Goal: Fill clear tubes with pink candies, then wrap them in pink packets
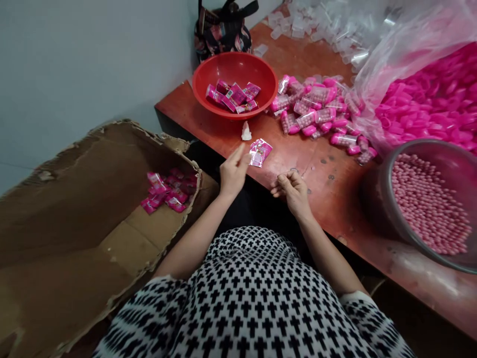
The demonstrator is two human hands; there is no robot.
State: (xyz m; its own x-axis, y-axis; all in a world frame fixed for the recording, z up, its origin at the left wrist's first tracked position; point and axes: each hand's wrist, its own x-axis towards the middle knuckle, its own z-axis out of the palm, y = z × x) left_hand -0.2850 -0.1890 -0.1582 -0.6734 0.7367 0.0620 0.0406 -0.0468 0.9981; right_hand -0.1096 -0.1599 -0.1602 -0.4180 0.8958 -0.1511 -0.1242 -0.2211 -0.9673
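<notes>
Both hands are at the near edge of the table (335, 209), around the centre of the frame. The left hand (234, 170) has its fingers extended and the thumb slightly apart; its tips are just beside a small stack of flat pink sachets (260, 152) on the table. The right hand (292, 189) is curled, thumb brought against the fingers; whether anything is gripped there cannot be told.

Above the stack, a small white cone-shaped piece (246, 131) stands near a red bowl (238, 64) at upper centre, which contains filled packets (237, 94). Similar pink packets (175, 191) lie inside a torn-edged cardboard box (74, 199) occupying the left of the frame.

Right of the bowl: a heap of pink-capped tubes (309, 107) containing beads. Upper right: clear containers (298, 22) and a plastic bag (367, 99) with bright pink parts (428, 99). Lower right: a basin (389, 184) holding loose pink beads (428, 204). A patterned handbag (223, 35) is located behind the bowl.
</notes>
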